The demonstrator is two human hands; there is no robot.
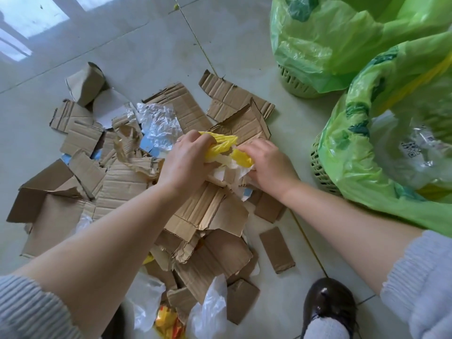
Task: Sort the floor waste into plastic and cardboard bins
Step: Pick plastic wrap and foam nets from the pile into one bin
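Both hands, left hand (186, 157) and right hand (266, 162), curl tightly around yellow foam netting (223, 143) above torn cardboard (195, 209) (lined bins (381, 152) at three o'clock).

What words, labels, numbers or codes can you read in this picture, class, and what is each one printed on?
No text is readable.
Clear plastic wrap in the near green-lined bin: a QR-style code and small print, too blurred to read.
Red and yellow wrapper at the bottom edge: printing too blurred to read.

Head view, steeply downward, close over floor (232, 40)
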